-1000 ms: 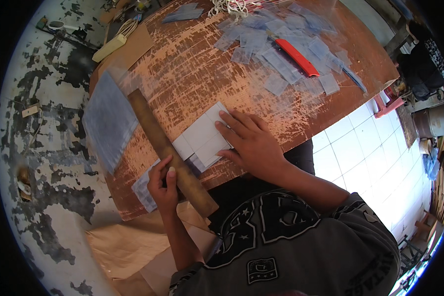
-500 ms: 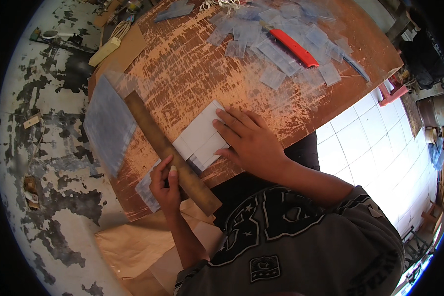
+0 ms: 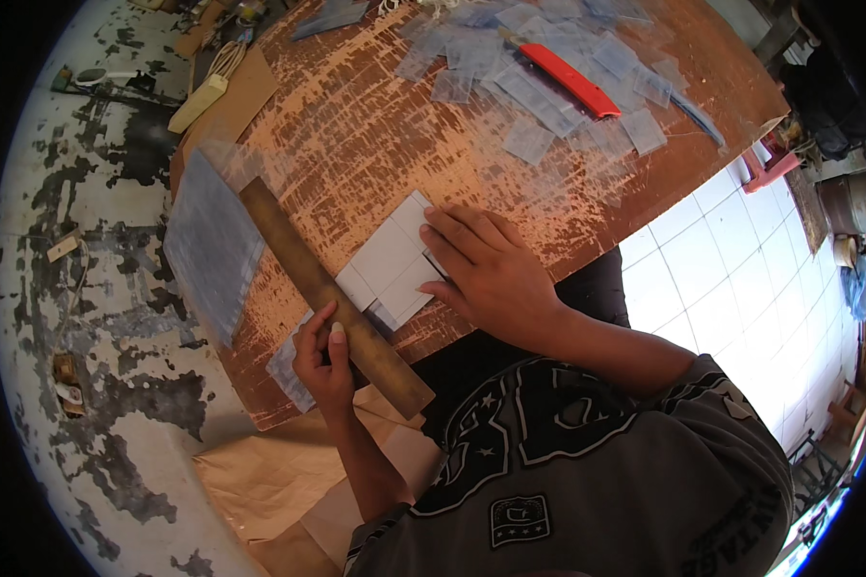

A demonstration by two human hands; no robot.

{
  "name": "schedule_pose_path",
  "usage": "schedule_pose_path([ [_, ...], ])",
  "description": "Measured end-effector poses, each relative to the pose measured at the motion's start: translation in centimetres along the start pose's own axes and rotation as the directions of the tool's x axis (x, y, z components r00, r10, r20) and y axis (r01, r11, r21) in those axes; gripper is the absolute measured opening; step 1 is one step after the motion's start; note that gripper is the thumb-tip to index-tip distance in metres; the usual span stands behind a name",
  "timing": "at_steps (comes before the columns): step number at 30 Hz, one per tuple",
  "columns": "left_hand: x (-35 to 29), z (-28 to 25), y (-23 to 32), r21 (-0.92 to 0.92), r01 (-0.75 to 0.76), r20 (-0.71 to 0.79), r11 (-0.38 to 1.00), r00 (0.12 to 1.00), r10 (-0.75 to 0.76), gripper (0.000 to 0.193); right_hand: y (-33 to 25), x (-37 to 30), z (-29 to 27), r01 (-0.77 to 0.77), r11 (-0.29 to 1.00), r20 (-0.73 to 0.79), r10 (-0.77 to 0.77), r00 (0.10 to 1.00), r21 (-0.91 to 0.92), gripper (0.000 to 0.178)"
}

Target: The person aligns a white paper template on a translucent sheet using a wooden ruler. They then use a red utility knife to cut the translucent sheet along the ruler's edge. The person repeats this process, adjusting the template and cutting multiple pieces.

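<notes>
A long, flat brown ruler (image 3: 289,236) lies slantwise across the near left part of the table. My left hand (image 3: 327,373) grips its lower half, thumb and forefinger resting on it near its left edge. Against the ruler's right side is a white card (image 3: 387,264) with thin lines crossing it. Over the card's right part lies my right hand (image 3: 503,279), palm down, with fingers stretched out. A small strip of clear plastic (image 3: 380,314) shows at the card's lower edge beside the ruler. Clear plastic (image 3: 289,365) also sticks out under my left hand.
A stack of bluish clear sheets (image 3: 212,245) lies at the table's left edge. Farther back, a red-handled cutter (image 3: 573,82) rests on scattered clear plastic pieces (image 3: 529,141). Cardboard (image 3: 245,106) and a power strip (image 3: 200,103) are at far left; brown paper (image 3: 269,486) hangs below.
My right fingers have shifted very slightly to the right on the white card. The ruler and my left hand keep their places; the whole view has moved a little.
</notes>
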State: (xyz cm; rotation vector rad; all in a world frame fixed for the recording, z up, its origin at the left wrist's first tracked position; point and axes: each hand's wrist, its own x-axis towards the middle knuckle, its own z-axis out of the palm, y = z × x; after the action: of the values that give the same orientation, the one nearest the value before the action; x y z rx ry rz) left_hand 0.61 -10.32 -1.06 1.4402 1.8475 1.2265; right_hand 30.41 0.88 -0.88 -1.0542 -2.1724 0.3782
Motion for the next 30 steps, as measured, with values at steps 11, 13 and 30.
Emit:
schedule_pose_path([
  [11, 0.1, 0.2, 0.4, 0.032, -0.032, -0.037, 0.999, 0.999, 0.033, 0.036, 0.0, 0.2, 0.0, 0.004, 1.000, -0.016, -0.004, 1.000, 0.010, 0.058],
  [13, 0.1, -0.1, 0.3, 0.078, -0.036, -0.025, 0.996, 0.999, 0.038, 0.037, -0.1, 0.2, 0.0, 0.005, 1.000, -0.018, -0.005, 1.000, 0.007, 0.057],
  [30, 0.1, 0.5, 1.1, 0.050, -0.021, -0.026, 0.999, 0.999, 0.022, 0.039, -0.2, 0.4, -0.1, 0.005, 1.000, -0.012, -0.006, 1.000, -0.019, 0.055],
])
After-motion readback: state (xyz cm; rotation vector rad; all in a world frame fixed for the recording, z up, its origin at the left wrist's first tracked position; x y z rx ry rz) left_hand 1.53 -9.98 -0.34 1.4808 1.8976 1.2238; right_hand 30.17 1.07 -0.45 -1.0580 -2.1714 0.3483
